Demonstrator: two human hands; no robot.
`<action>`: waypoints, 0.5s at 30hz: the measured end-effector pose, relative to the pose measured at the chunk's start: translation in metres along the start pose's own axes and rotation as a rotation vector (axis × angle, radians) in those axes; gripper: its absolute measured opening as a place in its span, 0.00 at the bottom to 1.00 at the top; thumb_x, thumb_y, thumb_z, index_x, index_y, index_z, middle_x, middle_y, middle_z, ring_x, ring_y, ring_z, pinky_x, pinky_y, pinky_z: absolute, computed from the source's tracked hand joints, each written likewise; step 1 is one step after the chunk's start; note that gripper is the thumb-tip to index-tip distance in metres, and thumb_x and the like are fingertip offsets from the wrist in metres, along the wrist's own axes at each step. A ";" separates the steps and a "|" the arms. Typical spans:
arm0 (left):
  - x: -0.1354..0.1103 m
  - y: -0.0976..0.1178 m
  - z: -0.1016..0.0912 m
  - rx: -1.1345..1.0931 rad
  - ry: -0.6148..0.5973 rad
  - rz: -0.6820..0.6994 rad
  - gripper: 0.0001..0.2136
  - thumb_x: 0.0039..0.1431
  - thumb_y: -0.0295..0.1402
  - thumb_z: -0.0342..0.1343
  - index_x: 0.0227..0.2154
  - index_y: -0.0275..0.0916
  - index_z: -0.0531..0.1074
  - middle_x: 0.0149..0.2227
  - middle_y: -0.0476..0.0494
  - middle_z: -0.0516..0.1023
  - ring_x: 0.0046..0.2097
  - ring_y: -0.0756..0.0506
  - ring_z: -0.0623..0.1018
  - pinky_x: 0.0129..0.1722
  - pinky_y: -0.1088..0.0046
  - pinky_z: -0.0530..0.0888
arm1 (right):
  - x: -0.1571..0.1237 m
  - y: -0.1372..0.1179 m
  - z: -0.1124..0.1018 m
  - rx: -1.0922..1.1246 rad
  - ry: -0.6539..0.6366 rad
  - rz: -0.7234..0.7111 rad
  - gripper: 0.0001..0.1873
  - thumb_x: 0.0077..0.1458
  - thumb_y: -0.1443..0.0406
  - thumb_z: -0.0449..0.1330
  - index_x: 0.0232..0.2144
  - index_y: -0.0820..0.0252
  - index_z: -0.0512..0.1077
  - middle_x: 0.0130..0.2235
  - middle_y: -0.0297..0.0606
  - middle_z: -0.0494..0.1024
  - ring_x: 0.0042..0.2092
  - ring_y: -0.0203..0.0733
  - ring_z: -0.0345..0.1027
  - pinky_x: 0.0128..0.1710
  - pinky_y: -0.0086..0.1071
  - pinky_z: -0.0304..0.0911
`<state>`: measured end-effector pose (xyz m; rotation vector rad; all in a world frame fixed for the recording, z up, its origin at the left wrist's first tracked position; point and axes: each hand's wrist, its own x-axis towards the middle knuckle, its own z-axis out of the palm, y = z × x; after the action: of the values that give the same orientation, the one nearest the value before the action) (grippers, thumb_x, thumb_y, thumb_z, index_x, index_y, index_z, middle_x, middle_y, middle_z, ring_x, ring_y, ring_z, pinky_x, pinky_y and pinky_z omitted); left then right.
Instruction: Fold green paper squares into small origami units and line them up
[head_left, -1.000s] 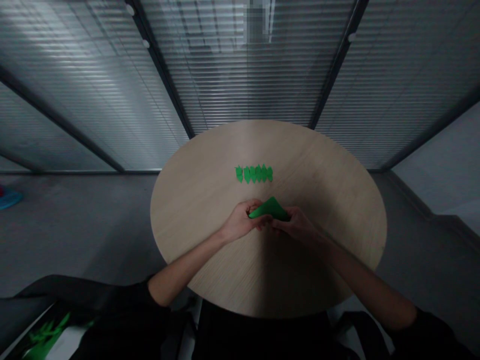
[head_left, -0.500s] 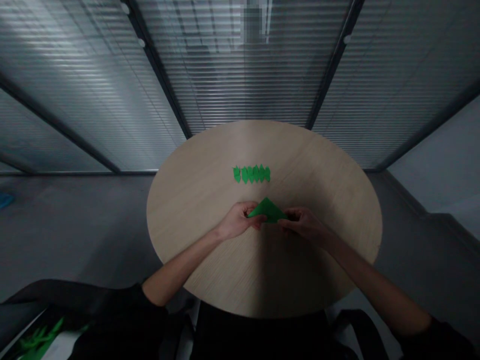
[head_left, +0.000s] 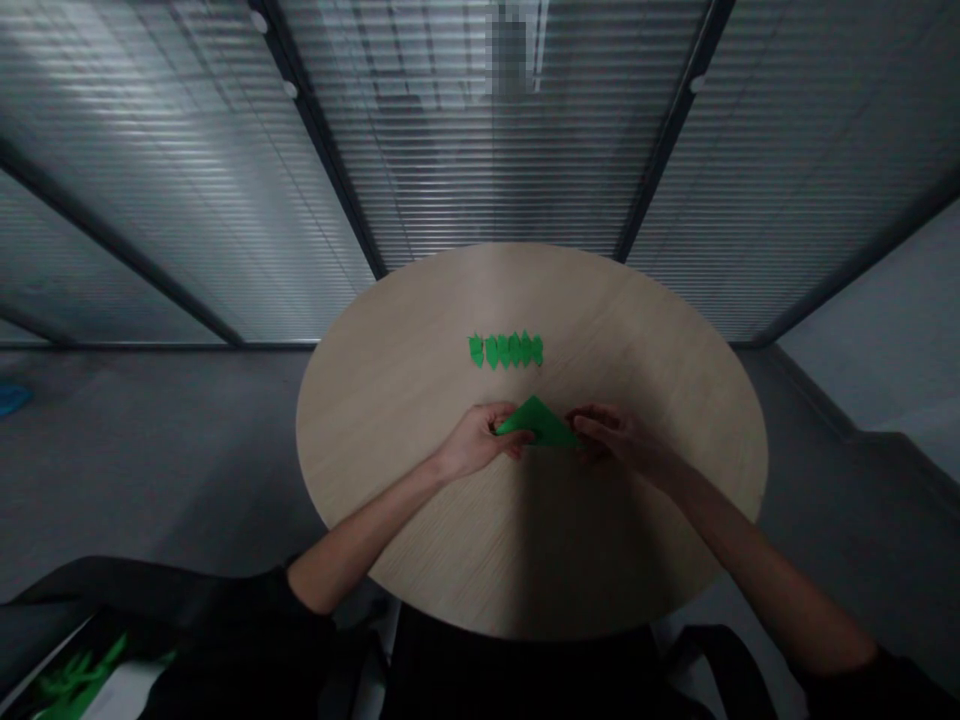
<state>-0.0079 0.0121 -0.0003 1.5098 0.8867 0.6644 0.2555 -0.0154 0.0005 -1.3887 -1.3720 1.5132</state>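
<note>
A green paper triangle (head_left: 538,424) lies folded on the round wooden table (head_left: 420,380) between my hands. My left hand (head_left: 480,440) pinches its left corner with closed fingers. My right hand (head_left: 611,435) presses its right corner with curled fingers. Beyond them, a row of several small folded green paper pieces (head_left: 506,350) lies near the table's middle.
Slatted glass partitions with dark frames (head_left: 322,150) stand behind the table. Grey floor surrounds it. At the bottom left, more green paper (head_left: 75,675) lies on a white surface next to my dark sleeve.
The green paper has been lowered and flattened from a raised fold to a flat triangle. My right hand has slid right along its edge to the right corner.
</note>
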 end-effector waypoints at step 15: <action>-0.001 -0.002 0.010 -0.052 -0.008 -0.031 0.17 0.54 0.38 0.70 0.43 0.35 0.74 0.32 0.48 0.77 0.27 0.52 0.76 0.25 0.77 0.76 | 0.002 -0.007 0.036 -0.167 -0.114 -0.101 0.21 0.51 0.48 0.67 0.26 0.60 0.76 0.24 0.36 0.76 0.25 0.36 0.67 0.25 0.29 0.60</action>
<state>-0.0005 0.0059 -0.0031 1.4482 0.8786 0.6534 0.2190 -0.0211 0.0027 -1.3270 -1.6469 1.4585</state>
